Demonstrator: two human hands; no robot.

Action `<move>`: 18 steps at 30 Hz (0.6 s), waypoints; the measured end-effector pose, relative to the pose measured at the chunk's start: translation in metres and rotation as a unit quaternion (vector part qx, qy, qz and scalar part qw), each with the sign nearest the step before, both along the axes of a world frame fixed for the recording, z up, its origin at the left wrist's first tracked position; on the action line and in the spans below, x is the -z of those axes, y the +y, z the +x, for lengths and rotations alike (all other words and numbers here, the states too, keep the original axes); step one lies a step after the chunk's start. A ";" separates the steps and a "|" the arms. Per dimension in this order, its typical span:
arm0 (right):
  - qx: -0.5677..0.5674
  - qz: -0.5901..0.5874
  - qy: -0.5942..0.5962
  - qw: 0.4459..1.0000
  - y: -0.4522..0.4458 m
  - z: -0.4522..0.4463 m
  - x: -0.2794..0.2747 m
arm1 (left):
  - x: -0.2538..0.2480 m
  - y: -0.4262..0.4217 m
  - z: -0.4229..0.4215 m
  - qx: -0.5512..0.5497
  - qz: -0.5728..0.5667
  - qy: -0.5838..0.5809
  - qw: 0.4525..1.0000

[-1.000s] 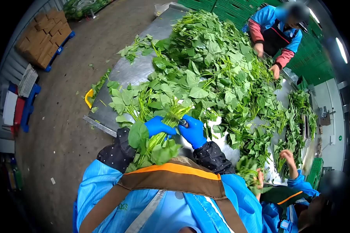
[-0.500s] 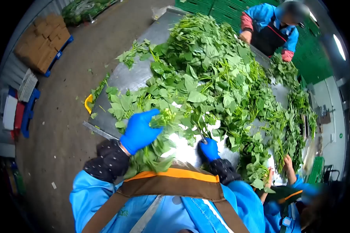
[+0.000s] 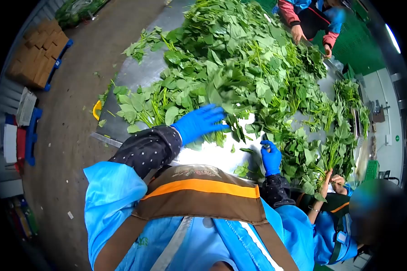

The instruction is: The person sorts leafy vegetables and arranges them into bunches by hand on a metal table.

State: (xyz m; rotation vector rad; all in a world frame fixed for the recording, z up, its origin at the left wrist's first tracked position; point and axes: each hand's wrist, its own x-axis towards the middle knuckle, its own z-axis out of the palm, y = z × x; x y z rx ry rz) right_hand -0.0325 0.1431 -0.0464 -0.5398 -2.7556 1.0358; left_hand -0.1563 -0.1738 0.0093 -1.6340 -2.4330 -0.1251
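Observation:
My left hand (image 3: 201, 124), in a blue glove, reaches over the near side of the table with fingers spread and nothing gripped. Just beyond its fingertips, a bunch of leafy green stems (image 3: 226, 86) is smeared by motion against the heap of greens (image 3: 239, 40). To the right, my blue-gloved right hand (image 3: 271, 158) is closed around a thin dark tool (image 3: 263, 138); its exact kind is hard to make out. A few loose leaves (image 3: 242, 170) lie on the bright metal tabletop (image 3: 212, 156) between my hands.
Across the table, a co-worker's hands (image 3: 298, 34) are at the greens. Another co-worker at the right holds a bunch of stems (image 3: 332, 156). A yellow object (image 3: 97, 109) sits at the table's left edge. Cartons (image 3: 40, 54) stand on a blue pallet at far left.
My left hand has let go of its bunch of greens and moved right and forward, fingers now spread. My right hand has shifted right, still closed on the tool. The view has tilted.

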 end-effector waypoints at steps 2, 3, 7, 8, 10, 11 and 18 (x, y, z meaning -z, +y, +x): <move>-0.027 0.061 -0.050 0.997 0.000 0.018 -0.002 | 0.014 -0.014 0.003 -0.078 -0.027 -0.007 0.997; -0.043 0.083 -0.031 0.995 0.000 0.028 0.001 | 0.006 -0.021 0.008 -0.097 -0.028 -0.057 0.993; -0.155 0.184 0.031 0.970 -0.004 0.039 -0.013 | 0.001 -0.063 0.032 -0.193 0.099 -0.169 0.961; -0.135 0.142 0.054 0.979 -0.014 0.036 -0.017 | 0.005 -0.067 0.037 -0.223 0.152 -0.210 0.940; -0.119 -0.055 0.048 0.990 -0.036 0.022 -0.018 | 0.003 -0.056 0.044 -0.194 0.183 -0.248 0.931; -0.108 -0.170 0.020 0.979 -0.054 0.010 -0.023 | 0.000 -0.045 0.047 -0.180 0.201 -0.264 0.926; -0.172 0.108 -0.162 0.966 -0.124 -0.071 -0.003 | 0.039 0.016 0.025 -0.149 0.005 -0.084 0.985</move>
